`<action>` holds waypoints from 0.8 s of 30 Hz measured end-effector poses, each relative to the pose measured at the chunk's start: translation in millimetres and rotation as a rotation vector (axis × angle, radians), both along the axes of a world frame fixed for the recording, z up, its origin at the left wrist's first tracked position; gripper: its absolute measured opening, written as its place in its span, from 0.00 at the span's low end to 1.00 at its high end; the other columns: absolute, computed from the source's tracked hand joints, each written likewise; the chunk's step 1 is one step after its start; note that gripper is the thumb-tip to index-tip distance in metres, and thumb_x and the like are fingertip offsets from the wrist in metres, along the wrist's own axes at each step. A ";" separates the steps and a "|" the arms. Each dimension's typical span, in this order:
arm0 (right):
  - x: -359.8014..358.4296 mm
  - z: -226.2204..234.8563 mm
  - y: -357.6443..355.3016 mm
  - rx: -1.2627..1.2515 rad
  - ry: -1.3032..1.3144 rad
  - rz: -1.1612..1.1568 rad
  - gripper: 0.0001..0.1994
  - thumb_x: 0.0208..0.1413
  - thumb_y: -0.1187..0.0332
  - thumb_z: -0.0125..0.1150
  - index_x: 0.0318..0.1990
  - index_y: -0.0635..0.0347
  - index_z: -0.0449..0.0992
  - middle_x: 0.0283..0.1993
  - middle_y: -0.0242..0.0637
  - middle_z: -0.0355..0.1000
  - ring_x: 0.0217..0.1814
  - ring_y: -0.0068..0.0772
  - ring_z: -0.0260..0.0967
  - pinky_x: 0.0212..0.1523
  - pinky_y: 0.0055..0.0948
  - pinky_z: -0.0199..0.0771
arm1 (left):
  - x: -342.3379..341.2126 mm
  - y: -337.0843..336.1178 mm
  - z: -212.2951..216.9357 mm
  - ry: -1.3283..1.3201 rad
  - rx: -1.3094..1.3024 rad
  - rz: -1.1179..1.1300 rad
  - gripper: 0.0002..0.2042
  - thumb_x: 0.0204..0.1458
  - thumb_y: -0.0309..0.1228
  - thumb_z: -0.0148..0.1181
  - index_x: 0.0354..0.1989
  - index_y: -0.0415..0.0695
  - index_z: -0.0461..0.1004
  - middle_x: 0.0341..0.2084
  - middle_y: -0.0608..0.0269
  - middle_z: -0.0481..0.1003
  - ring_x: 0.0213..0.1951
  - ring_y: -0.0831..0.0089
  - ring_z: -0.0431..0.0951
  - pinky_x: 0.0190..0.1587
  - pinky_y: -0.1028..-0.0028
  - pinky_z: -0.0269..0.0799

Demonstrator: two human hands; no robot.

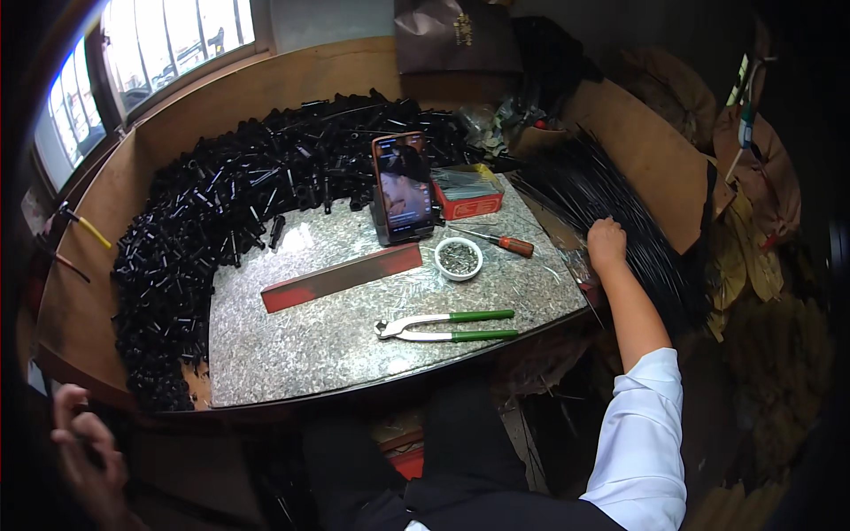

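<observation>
At the right end of the bench, my right hand [606, 243] is closed, with its fingertips at the left edge of a bundle of long thin black rods [633, 217]. What lies between those fingers is hidden. Low at the far left, outside the bench edge, my left hand [93, 451] has its fingers bent and apart, and nothing shows in it. Green-handled end-cutting pliers [482, 316] lie on the speckled stone slab [301, 345] between my hands. Behind the pliers stands a white bowl [459, 259] of small metal pieces.
A large heap of short black tubular parts [204, 203] curves round the slab's left and back. A phone [403, 188] stands upright beside a red box [469, 193] of thin rods. Nearby lie a red-sided bar [345, 276] and a screwdriver [513, 245]. Wooden boards [336, 71] wall the bench.
</observation>
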State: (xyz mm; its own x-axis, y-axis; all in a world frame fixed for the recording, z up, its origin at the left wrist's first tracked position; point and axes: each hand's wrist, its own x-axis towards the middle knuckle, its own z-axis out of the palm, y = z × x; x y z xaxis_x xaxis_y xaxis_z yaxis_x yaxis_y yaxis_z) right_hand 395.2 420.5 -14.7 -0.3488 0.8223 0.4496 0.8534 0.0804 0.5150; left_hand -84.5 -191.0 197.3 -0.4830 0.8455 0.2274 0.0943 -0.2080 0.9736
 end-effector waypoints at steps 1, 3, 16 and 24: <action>8.3 7.9 -2.1 0.037 -0.044 -0.029 0.08 0.53 0.69 0.51 0.34 0.62 0.76 0.37 0.42 0.73 0.39 0.39 0.73 0.37 0.32 0.76 | 6.8 29.7 -47.9 0.243 -0.128 0.298 0.26 0.61 0.56 0.37 0.50 0.44 0.62 0.08 0.74 0.58 0.07 0.90 0.52 0.09 0.88 0.46; 34.9 0.6 5.3 0.066 -0.088 -0.063 0.08 0.53 0.68 0.52 0.34 0.62 0.76 0.36 0.41 0.72 0.38 0.38 0.73 0.34 0.32 0.77 | 7.6 48.2 -105.1 0.014 -0.351 0.081 0.26 0.60 0.56 0.40 0.46 0.43 0.64 0.08 0.70 0.61 0.07 0.86 0.54 0.08 0.84 0.46; -7.9 56.5 11.6 -0.052 0.265 -0.077 0.08 0.58 0.71 0.46 0.37 0.65 0.70 0.32 0.51 0.77 0.35 0.45 0.78 0.35 0.37 0.79 | -62.1 43.3 -445.3 0.598 -0.982 0.182 0.33 0.55 0.47 0.55 0.59 0.32 0.60 0.58 0.36 0.62 0.61 0.45 0.61 0.62 0.61 0.57; -4.6 107.0 -22.1 -0.441 0.271 -0.077 0.13 0.53 0.70 0.59 0.42 0.71 0.70 0.43 0.59 0.73 0.48 0.58 0.71 0.48 0.47 0.73 | -10.8 73.7 -384.0 0.476 -0.916 0.029 0.31 0.55 0.42 0.56 0.62 0.35 0.59 0.62 0.39 0.58 0.65 0.47 0.55 0.66 0.62 0.50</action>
